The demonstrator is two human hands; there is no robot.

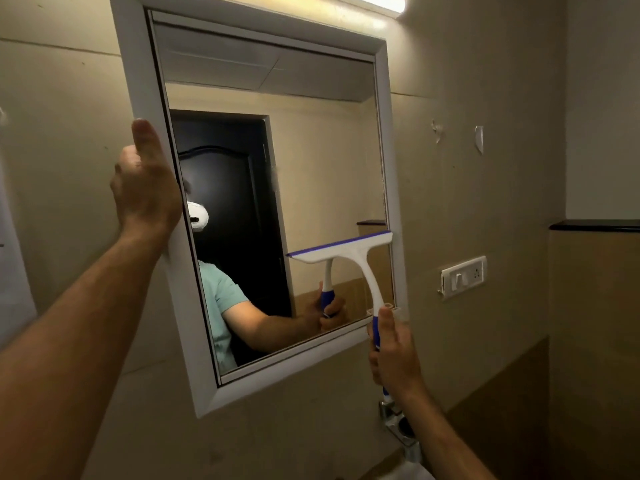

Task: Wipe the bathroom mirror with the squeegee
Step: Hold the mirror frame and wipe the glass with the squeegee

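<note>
The right hand (394, 355) grips the blue handle, mostly hidden, of the one squeegee (346, 252), blade on the mirror (311, 161) at lower right, while the left hand (145, 188) clasps its white frame (135, 64).

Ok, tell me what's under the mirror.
Below the mirror frame is bare beige wall, with a metal tap fitting low on the right. The right hand, holding the squeegee, covers part of it.

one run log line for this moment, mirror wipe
step: wiping | right hand: holds squeegee, blade on lower right glass | left hand: steadies mirror frame, left edge
</note>
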